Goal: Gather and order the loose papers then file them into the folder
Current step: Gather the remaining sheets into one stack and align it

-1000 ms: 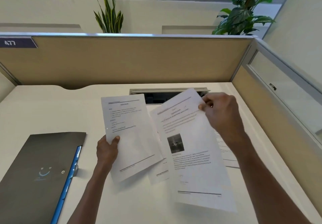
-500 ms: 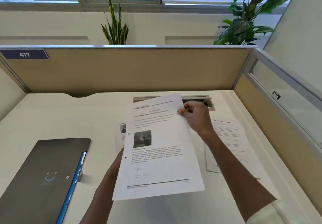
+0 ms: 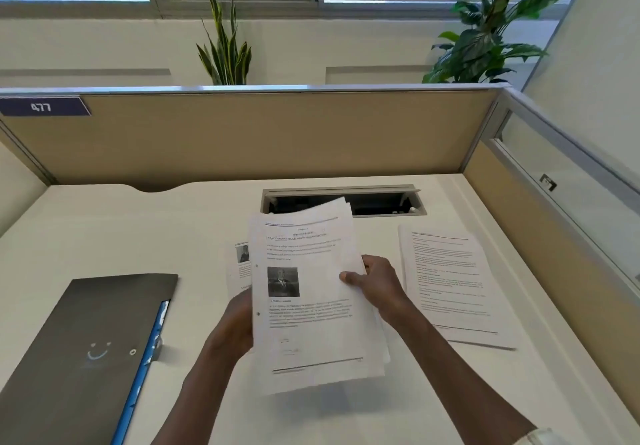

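I hold a small stack of printed sheets point(image 3: 311, 306) above the desk, its top page showing a dark photo. My left hand point(image 3: 235, 323) grips the stack's left edge from behind. My right hand point(image 3: 375, 282) pinches its right edge, thumb on the front. Another printed sheet point(image 3: 446, 285) lies flat on the desk to the right. One more sheet point(image 3: 239, 264) with a small photo peeks out from behind the stack on the left. The dark folder point(image 3: 86, 347) with a blue spine lies shut at the desk's left front.
A white desk point(image 3: 138, 230) is boxed in by tan partitions point(image 3: 277, 133) at the back and right. An open cable slot point(image 3: 377, 202) sits in the desk behind the stack. Two plants stand beyond the back partition.
The two sheets held apart a second ago have come together into one stack. My right hand slid from the sheet's top corner down to its right edge.
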Tool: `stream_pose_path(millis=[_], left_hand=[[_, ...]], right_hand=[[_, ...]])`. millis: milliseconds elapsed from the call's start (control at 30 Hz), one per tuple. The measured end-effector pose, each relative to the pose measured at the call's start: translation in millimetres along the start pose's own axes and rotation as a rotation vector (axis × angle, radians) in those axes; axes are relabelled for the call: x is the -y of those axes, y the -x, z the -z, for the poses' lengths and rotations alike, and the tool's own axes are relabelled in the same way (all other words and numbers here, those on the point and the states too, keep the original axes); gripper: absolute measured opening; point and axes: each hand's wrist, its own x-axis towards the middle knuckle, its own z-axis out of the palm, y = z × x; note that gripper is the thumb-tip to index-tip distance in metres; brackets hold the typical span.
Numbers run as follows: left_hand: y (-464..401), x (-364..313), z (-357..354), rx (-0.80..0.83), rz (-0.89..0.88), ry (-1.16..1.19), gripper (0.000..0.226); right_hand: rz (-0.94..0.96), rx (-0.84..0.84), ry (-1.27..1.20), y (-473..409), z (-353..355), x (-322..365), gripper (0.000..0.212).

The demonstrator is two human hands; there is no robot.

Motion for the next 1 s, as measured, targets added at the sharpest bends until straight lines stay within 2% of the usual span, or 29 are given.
stream_pose_path(millis=[100,133,200,300,333,400,500,667,800,1000], left_hand=[[6,-15,-5,0.111,0.029,0.186,0.098],[5,-17,-4,0.127,-0.018,0.207,0.1],[7,-19,-5,0.084,-0.211,0.166,0.078],[16,-25,-10,-0.11,-0.413,0.04,0.024],[16,-22,-9,-0.177,-0.442,-0.001,0.021],[13,-10,-2,-0.276,-0.431,-0.109,0.031],[8,22,5,-0.317,-0.339,-0.185,0.041],[5,35,4,-0.499,-0.293,-0.209,0.019],[1,16,13,-0.568,-0.34,-0.189,0.041],[-5,0,37,-0.624,-0.372,-0.147,0.034]], right_hand=[[0.086,-0.101,-0.012,1,-5,6,0.02],[0.126,-0.13,-0.035,2,-7,9,0.017],[0.212,-0.136,-0.094,6,-13,16,0.012],[0.314,-0.079,-0.153,10,-24,19,0.018],[0.326,-0.063,-0.166,9,-28,16,0.022],[0.323,-0.04,-0.181,8,-37,7,0.028],[0.253,-0.002,-0.111,7,-50,-20,0.027],[0.203,0.021,0.108,-8,-59,-49,0.033],[0.067,-0.01,0.273,-27,-58,-50,0.036],[-0.109,-0.093,0.723,-35,-83,-53,0.09]])
